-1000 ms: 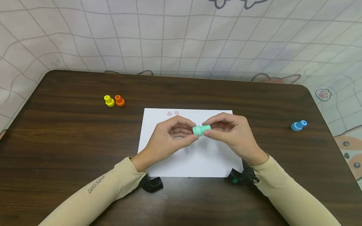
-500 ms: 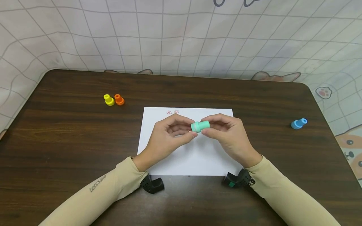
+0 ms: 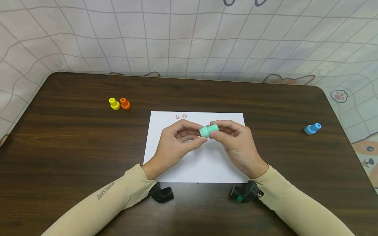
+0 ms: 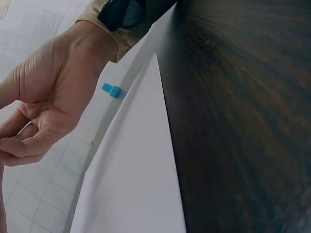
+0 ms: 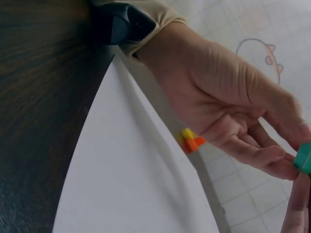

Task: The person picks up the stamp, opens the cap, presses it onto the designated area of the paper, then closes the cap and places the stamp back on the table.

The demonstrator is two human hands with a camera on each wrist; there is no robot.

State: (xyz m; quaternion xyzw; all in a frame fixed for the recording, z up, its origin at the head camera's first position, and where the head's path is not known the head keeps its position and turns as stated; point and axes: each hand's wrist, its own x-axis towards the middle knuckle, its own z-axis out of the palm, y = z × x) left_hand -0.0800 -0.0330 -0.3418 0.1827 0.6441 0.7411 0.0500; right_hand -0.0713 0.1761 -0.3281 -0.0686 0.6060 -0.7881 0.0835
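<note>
A small mint-green toy stamp [image 3: 209, 130] is held above the white paper [image 3: 203, 164], lying nearly sideways. My left hand [image 3: 174, 142] pinches its wide end, where a pale ring runs round it. The thumb and fingers of my right hand [image 3: 239, 144] grip the narrower handle end. In the right wrist view, the left hand [image 5: 214, 92] reaches the green stamp [image 5: 303, 158] at the right edge. The left wrist view shows the right hand [image 4: 58, 82], its fingertips cut off. Two small red prints [image 3: 180, 116] mark the paper's top edge.
A yellow stamp [image 3: 114, 104] and an orange stamp [image 3: 125, 103] stand side by side at the back left of the dark wooden table [image 3: 73, 137]. A blue stamp [image 3: 312, 128] lies near the right edge. Behind the table hangs a gridded cloth [image 3: 189, 39].
The right hand has shifted slightly left and its thumb has slid further along the green stamp, whose handle end now tilts up more. The left hand has barely moved.
</note>
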